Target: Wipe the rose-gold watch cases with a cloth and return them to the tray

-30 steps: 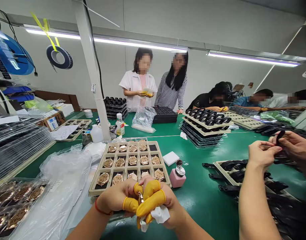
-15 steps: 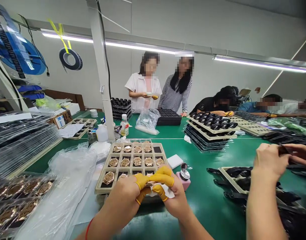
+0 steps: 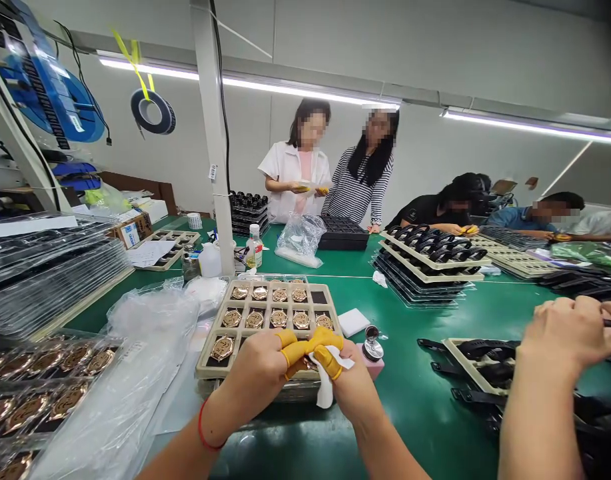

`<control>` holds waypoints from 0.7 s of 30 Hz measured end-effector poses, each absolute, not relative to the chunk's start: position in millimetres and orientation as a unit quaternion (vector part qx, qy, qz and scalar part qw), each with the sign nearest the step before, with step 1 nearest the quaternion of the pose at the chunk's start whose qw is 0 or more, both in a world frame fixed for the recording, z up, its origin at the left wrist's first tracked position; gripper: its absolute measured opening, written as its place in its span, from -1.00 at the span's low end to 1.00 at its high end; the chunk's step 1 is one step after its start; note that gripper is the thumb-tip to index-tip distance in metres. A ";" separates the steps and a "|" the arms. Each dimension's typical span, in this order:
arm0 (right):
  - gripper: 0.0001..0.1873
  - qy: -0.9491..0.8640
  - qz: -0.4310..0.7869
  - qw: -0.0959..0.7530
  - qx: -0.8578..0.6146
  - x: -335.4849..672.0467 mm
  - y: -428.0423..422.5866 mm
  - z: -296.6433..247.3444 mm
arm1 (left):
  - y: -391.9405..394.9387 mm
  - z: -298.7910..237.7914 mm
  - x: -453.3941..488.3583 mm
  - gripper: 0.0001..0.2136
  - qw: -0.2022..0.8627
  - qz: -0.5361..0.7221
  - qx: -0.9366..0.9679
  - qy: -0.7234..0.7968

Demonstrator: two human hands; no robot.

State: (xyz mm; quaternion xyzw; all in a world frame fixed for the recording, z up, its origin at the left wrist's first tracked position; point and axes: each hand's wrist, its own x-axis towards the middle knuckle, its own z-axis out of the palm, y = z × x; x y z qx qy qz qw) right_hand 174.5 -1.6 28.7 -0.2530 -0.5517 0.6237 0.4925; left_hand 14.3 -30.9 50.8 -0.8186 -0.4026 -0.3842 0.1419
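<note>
Both my hands meet over the near edge of a beige compartment tray (image 3: pixel 205 363) filled with several gold watch cases (image 3: pixel 255 319). My left hand (image 3: pixel 258 373), with yellow finger cots, pinches a gold watch case (image 3: pixel 301 364) that is mostly hidden between the fingers. My right hand (image 3: pixel 348 387), also in yellow cots, is closed on the same case and on a white cloth (image 3: pixel 327 390) that hangs below it. A red string circles my left wrist.
A pink pump bottle (image 3: pixel 373 350) and a white pad (image 3: pixel 353 321) stand right of the tray. Clear plastic bags (image 3: pixel 135 373) and trays of gold cases (image 3: pixel 45 380) lie left. A co-worker's hands (image 3: pixel 570 333) work over black straps (image 3: pixel 480 350) at right. Other people stand and sit beyond.
My hands have risen from near the table's edge to the tray's front edge, still rubbing the case with the cloth. The view has shifted left. The co-worker's hands moved right.
</note>
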 end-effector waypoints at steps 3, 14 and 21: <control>-0.78 -0.540 0.605 0.509 -0.289 174.3 -1.1 29.8 | -29.3 43.7 22.6 -0.69 0.189 -0.361 -0.825 -0.392; -0.80 -0.710 0.398 0.522 -0.253 185.3 1.3 33.9 | -31.8 49.7 18.7 -0.82 -0.065 -0.360 -0.804 -0.469; -0.85 -0.685 0.341 0.598 -0.240 178.1 -1.3 22.2 | -26.2 42.6 17.8 -0.78 0.126 -0.405 -0.819 -0.387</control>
